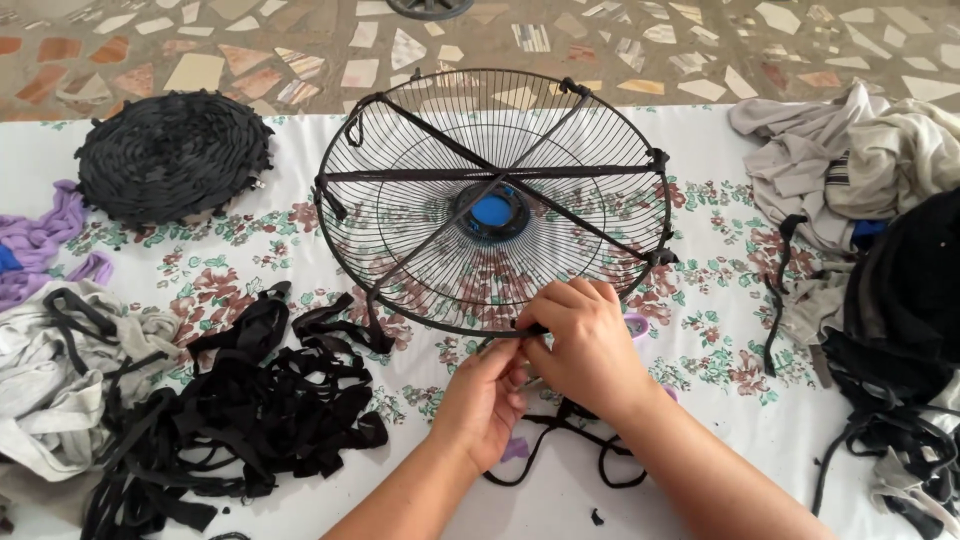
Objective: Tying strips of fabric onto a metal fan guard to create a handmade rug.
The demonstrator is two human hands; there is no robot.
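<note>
We see two bare forearms, no sleeves reaching into view; the left hand (484, 400) and right hand (585, 345) carry no rings, no watch, no gloves, with short plain fingernails

Black wire fan guard (420, 215) (blue hub (491, 210)) on white floral tablecloth (720, 330), black fabric strips (250, 400).

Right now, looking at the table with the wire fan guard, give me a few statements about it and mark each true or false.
1. Both hands, left hand and right hand, work a black fabric strip at the near rim of the fan guard. True.
2. The guard's hub is red. False: blue.
3. The pile of black strips lies left of the hands. True.
4. The round black woven mat sits inside the guard. False: apart, far left.
</note>
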